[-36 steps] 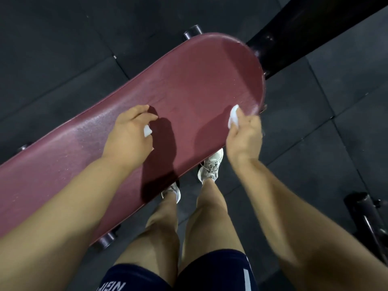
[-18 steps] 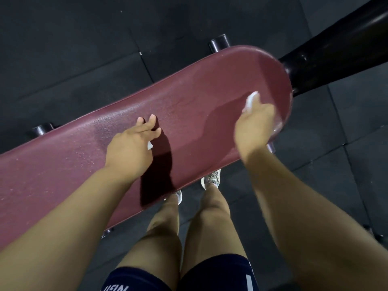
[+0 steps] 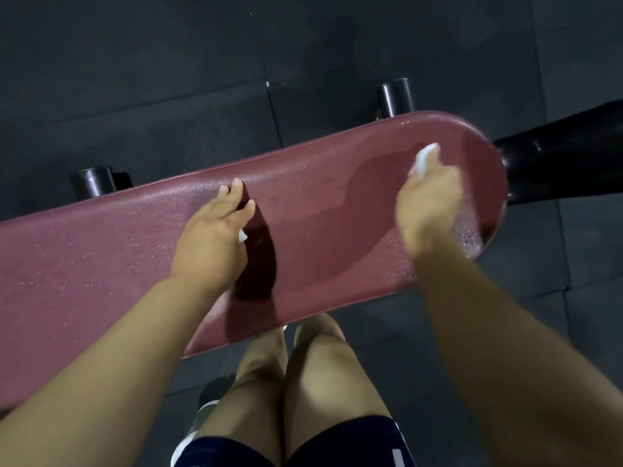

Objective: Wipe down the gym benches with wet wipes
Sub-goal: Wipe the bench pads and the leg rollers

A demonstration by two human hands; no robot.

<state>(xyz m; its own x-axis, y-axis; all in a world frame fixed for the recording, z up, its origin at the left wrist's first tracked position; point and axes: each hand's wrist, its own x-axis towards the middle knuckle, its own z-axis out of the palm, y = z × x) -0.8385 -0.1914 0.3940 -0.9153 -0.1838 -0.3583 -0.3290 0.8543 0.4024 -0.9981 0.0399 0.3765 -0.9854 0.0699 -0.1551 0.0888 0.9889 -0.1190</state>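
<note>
Where the right hand (image 3: pixel 428 203) lay: near the rounded right end of the maroon surface (image 3: pixel 101 257), beside a wet sheen.
Right fingers: curled together round a white wet wipe (image 3: pixel 423 160), which stuck out past the fingertips onto the surface; blurred.
Left hand (image 3: pixel 210 237): resting mid-surface, well apart from the right.
Left fingers (image 3: pixel 236 187): straight, slightly apart, tips on the surface.
Second wipe (image 3: pixel 242 235): a white corner showing at the palm's thumb side, behind the fingers.
Floor (image 3: pixel 168 79): dark rubber tiles.
</note>
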